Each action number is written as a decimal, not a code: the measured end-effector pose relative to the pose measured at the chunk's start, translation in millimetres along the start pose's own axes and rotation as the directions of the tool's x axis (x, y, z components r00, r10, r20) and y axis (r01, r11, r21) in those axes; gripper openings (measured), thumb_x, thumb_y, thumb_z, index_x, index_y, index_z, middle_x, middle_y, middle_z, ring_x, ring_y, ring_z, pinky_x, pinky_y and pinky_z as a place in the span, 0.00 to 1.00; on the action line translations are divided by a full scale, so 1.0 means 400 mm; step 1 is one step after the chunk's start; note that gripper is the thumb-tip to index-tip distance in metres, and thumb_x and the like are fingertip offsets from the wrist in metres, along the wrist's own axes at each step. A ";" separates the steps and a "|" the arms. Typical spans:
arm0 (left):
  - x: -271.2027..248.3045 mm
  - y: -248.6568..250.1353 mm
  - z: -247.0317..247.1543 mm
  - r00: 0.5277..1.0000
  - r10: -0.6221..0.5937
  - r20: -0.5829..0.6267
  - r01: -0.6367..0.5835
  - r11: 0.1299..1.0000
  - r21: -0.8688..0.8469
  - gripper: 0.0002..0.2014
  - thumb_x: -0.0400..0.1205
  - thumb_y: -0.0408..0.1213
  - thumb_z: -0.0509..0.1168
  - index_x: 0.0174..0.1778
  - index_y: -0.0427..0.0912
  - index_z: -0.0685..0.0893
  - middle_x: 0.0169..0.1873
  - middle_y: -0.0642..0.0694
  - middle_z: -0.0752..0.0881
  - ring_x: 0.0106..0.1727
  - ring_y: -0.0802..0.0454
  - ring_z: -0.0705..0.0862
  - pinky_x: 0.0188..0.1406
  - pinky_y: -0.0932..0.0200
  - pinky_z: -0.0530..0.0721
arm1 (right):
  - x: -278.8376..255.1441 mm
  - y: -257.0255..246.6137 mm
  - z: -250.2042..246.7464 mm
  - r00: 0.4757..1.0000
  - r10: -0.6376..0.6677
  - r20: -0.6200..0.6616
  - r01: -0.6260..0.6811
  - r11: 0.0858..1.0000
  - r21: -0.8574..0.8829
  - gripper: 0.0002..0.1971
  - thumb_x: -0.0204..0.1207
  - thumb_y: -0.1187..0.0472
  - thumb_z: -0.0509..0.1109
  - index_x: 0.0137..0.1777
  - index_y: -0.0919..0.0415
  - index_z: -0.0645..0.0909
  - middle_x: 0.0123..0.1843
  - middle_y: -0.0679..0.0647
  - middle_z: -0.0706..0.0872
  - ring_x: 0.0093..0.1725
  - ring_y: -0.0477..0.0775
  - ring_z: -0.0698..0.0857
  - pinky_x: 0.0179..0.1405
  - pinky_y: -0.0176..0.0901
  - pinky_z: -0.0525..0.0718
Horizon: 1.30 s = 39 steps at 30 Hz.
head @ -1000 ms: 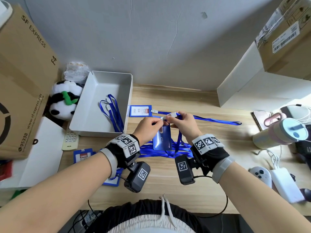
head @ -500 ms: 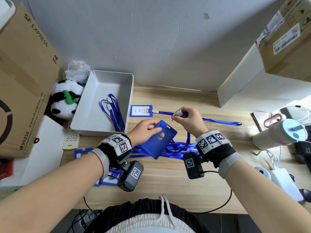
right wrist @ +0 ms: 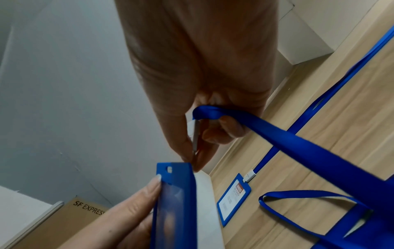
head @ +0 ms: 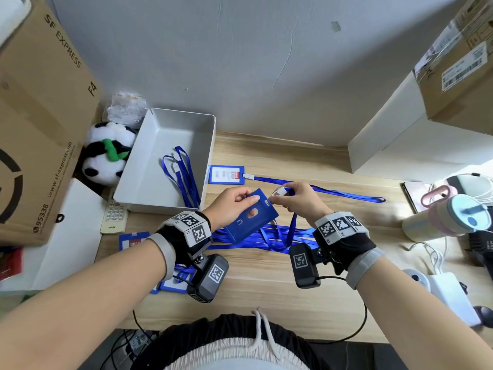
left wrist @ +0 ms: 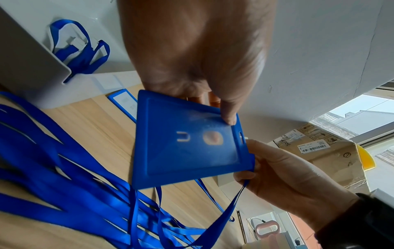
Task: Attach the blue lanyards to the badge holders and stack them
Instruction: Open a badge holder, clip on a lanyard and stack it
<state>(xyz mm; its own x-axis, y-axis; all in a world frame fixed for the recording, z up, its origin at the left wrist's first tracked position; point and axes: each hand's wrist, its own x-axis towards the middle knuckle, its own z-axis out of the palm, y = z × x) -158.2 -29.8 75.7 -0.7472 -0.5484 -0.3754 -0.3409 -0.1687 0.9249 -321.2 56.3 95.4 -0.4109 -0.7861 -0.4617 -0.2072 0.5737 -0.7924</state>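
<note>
Above the bench's middle, the left hand (head: 232, 202) pinches the blue badge holder (head: 249, 217) while the right hand (head: 298, 200) pinches the lanyard clip (head: 279, 192) beside its slot; clipping probably needs alignment next.

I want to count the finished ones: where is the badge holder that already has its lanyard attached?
In the head view, the finished badge holder lies flat on the desk, just right of the grey tray, beyond both hands.

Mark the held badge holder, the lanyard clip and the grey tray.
badge holder (head: 248, 217), head view, back face.
lanyard clip (head: 278, 193), head view, white end.
grey tray (head: 149, 180), head view, bare floor.
</note>
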 end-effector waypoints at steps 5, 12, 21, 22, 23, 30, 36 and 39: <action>0.002 -0.003 -0.005 1.000 0.008 0.002 -0.008 1.000 0.019 0.12 0.84 0.37 0.61 0.53 0.30 0.82 0.30 0.46 0.84 0.27 0.65 0.83 0.37 0.58 0.77 | 0.008 0.003 0.002 0.997 0.073 0.029 -0.073 0.997 0.008 0.05 0.69 0.58 0.76 0.41 0.58 0.84 0.36 0.54 0.81 0.33 0.49 0.73 0.32 0.39 0.72; 0.008 -0.003 -0.007 1.000 0.018 -0.005 -0.018 0.999 0.043 0.11 0.84 0.37 0.60 0.53 0.33 0.83 0.33 0.44 0.85 0.28 0.64 0.83 0.38 0.62 0.80 | 0.006 -0.001 0.004 0.996 0.078 0.043 -0.079 0.997 0.022 0.05 0.71 0.60 0.75 0.44 0.59 0.83 0.35 0.51 0.81 0.34 0.48 0.75 0.34 0.38 0.74; 0.012 -0.014 -0.010 1.000 -0.003 -0.024 0.006 0.994 0.112 0.14 0.84 0.39 0.61 0.52 0.28 0.81 0.31 0.41 0.85 0.35 0.44 0.79 0.33 0.55 0.75 | 0.010 -0.001 -0.003 0.994 0.101 0.046 -0.105 0.990 0.093 0.14 0.68 0.59 0.78 0.51 0.60 0.81 0.32 0.52 0.80 0.30 0.46 0.73 0.29 0.35 0.72; 0.011 -0.014 -0.012 1.000 -0.001 -0.031 0.004 0.994 0.108 0.13 0.84 0.38 0.61 0.52 0.28 0.81 0.30 0.42 0.85 0.35 0.44 0.80 0.34 0.55 0.75 | 0.010 0.003 -0.005 0.992 0.094 0.083 -0.105 0.984 0.146 0.12 0.68 0.59 0.79 0.49 0.60 0.82 0.34 0.53 0.82 0.30 0.46 0.73 0.30 0.35 0.72; 0.012 -0.014 -0.014 0.999 0.001 -0.041 0.003 0.994 0.106 0.13 0.84 0.37 0.61 0.52 0.29 0.81 0.30 0.42 0.85 0.34 0.46 0.80 0.35 0.54 0.76 | 0.009 0.006 -0.006 0.989 0.080 0.122 -0.104 0.974 0.201 0.11 0.69 0.60 0.78 0.48 0.61 0.83 0.37 0.55 0.84 0.31 0.46 0.74 0.30 0.35 0.73; 0.009 -0.015 -0.017 0.999 0.011 -0.036 -0.007 0.994 0.111 0.08 0.84 0.38 0.62 0.45 0.39 0.83 0.28 0.46 0.84 0.31 0.50 0.80 0.34 0.56 0.76 | -0.004 0.011 0.005 0.982 -0.024 0.185 -0.030 0.959 0.282 0.06 0.82 0.62 0.63 0.48 0.58 0.82 0.41 0.52 0.86 0.35 0.44 0.85 0.32 0.28 0.79; 0.011 -0.016 -0.011 0.997 0.005 -0.076 0.007 0.988 0.157 0.08 0.83 0.39 0.63 0.46 0.38 0.83 0.28 0.47 0.84 0.28 0.59 0.82 0.30 0.61 0.76 | -0.022 -0.008 0.013 0.985 -0.082 0.152 0.069 0.994 0.090 0.14 0.76 0.52 0.70 0.54 0.62 0.82 0.39 0.54 0.85 0.38 0.48 0.82 0.34 0.33 0.77; 0.013 -0.017 -0.008 0.997 0.006 -0.082 0.009 0.984 0.178 0.07 0.83 0.40 0.63 0.45 0.42 0.83 0.28 0.48 0.84 0.25 0.67 0.82 0.28 0.64 0.76 | -0.016 -0.006 0.022 0.988 -0.107 0.109 0.109 0.994 -0.009 0.11 0.71 0.56 0.76 0.50 0.60 0.83 0.33 0.53 0.81 0.34 0.50 0.77 0.37 0.42 0.76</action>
<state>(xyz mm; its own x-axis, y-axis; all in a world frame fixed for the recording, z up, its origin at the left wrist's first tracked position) -158.1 -34.1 67.5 -0.6998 -0.6151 -0.3633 -0.4435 -0.0247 0.8959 -310.2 57.9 96.8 -0.2874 -0.8635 -0.4144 -0.2583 0.4865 -0.8346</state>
